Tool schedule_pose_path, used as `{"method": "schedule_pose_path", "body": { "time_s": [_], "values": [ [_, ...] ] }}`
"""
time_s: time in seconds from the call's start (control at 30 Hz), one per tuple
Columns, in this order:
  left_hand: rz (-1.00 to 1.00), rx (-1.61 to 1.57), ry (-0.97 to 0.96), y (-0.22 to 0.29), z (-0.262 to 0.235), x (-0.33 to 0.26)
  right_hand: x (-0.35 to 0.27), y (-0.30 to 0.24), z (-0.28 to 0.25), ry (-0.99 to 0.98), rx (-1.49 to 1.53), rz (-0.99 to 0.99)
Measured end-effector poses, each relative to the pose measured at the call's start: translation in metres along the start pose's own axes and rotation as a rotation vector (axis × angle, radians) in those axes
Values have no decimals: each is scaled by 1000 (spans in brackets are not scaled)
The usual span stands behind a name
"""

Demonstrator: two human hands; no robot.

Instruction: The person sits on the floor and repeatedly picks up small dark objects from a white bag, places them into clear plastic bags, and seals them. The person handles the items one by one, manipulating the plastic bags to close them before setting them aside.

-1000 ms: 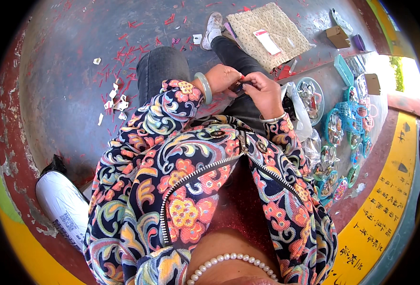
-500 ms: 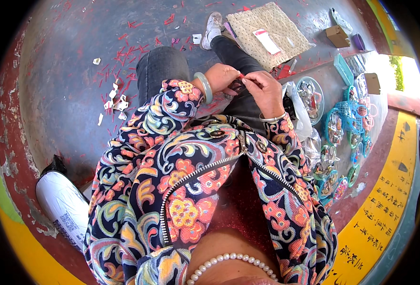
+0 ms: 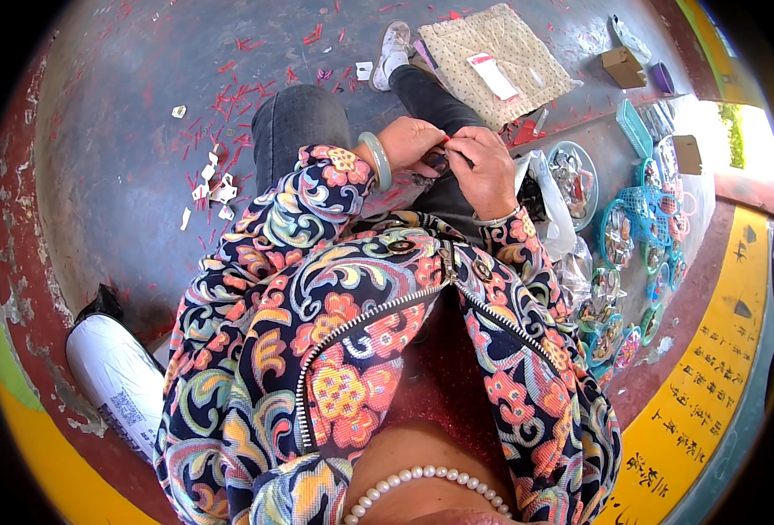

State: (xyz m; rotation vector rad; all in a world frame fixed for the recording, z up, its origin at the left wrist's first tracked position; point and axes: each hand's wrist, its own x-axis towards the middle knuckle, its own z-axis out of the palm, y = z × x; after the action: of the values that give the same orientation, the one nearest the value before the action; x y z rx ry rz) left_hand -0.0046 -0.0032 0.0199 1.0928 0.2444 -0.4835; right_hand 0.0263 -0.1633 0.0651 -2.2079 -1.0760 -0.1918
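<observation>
Above my lap, my left hand (image 3: 411, 144) and my right hand (image 3: 485, 173) meet fingertip to fingertip. Between them a bit of a small red piece (image 3: 446, 137) shows; its kind is too small to make out. The left thumb and fingers are closed on it, and the right thumb and forefinger pinch at the same spot. Something dark and shiny under the fingers is mostly hidden. A pale bangle (image 3: 376, 161) circles the left wrist.
Red strips (image 3: 230, 101) and white scraps (image 3: 223, 190) litter the floor to the left. Ahead lies a quilted mat (image 3: 492, 52). At the right stand a round tub (image 3: 593, 179) of small parts, a plastic bag (image 3: 559, 214), several coloured baskets (image 3: 649, 210) and a cardboard box (image 3: 623, 67).
My right hand has turned slightly, its fingers curling in closer to the left fingertips and shifting a little up. The left hand has barely moved.
</observation>
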Motion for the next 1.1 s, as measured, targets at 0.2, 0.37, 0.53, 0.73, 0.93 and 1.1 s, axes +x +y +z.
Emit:
{"method": "schedule_pose_path", "body": {
  "time_s": [0.2,0.37,0.53,0.73,0.93,1.1],
  "values": [
    [-3,-23,33,7,3,-5,2,-6,-4,30,59,34],
    [-7,-20,0,4,2,-2,-2,5,-1,11,30,22],
    [10,-44,-67,-1,0,-1,-5,6,3,34,96,173],
    [-1,-23,-62,1,1,-3,-5,10,5,-9,22,72],
    [19,13,-65,2,1,-5,-1,8,-2,-147,-8,-36],
    [64,81,-66,2,-2,-4,0,1,-4,-140,35,44]
  ]
}}
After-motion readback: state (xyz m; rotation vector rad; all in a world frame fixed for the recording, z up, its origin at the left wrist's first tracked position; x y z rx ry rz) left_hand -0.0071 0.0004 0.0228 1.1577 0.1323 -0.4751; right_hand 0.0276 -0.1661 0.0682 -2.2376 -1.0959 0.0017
